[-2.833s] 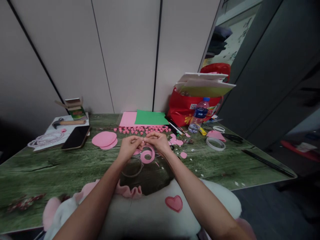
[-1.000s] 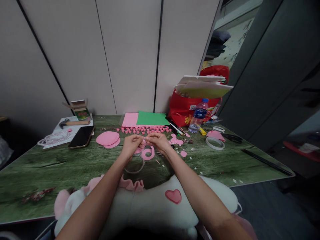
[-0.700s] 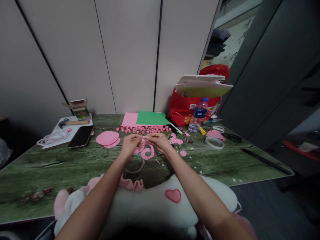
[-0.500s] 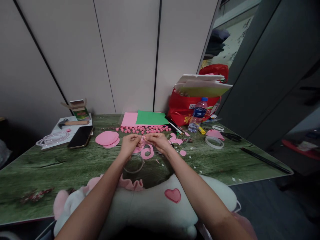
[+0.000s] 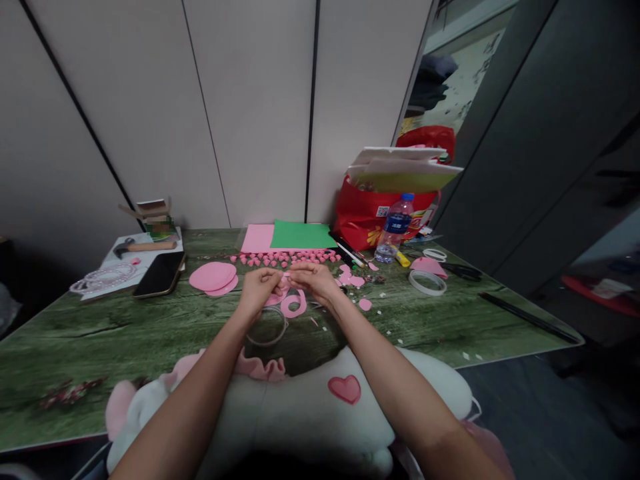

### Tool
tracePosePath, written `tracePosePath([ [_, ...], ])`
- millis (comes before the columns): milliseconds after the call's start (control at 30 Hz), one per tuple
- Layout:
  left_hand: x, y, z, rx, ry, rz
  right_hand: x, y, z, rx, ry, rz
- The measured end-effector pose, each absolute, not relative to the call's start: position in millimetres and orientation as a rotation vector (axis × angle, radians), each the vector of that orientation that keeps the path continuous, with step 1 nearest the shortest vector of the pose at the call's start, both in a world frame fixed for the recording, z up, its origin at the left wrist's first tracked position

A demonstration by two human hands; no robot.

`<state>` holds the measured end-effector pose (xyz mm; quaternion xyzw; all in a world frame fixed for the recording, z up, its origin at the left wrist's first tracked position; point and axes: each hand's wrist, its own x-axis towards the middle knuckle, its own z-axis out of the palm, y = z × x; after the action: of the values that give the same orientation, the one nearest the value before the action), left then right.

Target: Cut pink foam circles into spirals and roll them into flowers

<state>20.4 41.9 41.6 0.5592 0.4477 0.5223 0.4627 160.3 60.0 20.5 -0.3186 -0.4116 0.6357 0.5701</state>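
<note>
My left hand (image 5: 262, 288) and my right hand (image 5: 318, 283) meet above the middle of the table. Between their fingertips is a small piece of pink paper (image 5: 285, 277), mostly covered by the fingers. Both hands are closed in a pinch around it. Just under them lies a curled pink paper strip (image 5: 300, 308). A roll of clear tape (image 5: 267, 343) rests near my left wrist. Behind the hands, several small rolled pink paper roses (image 5: 300, 257) stand in rows. Left of my left hand are stacked pink paper circles (image 5: 212, 276).
A plush cushion (image 5: 300, 413) lies across my lap. At the back right are a water bottle (image 5: 395, 230) and a red bag (image 5: 356, 215). Scissors (image 5: 463, 270) and white tape (image 5: 427, 283) lie right; a phone (image 5: 160, 274) and hammer (image 5: 145, 247) lie left.
The fingers of my right hand have shifted slightly over the pink paper, the upper ones straighter. My left hand stays nearly still. The view has moved a little.
</note>
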Motion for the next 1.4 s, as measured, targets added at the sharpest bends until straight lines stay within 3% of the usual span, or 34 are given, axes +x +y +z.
tracePosePath([
  [1000,22.9,37.8,44.3,1.370,1.089,1.233,157.5,54.9,25.4,-0.774,-0.939,1.460],
  [1400,26.9,-1.4,59.4,1.442,1.014,1.238,160.7,8.4,43.8,-0.757,-1.048,1.333],
])
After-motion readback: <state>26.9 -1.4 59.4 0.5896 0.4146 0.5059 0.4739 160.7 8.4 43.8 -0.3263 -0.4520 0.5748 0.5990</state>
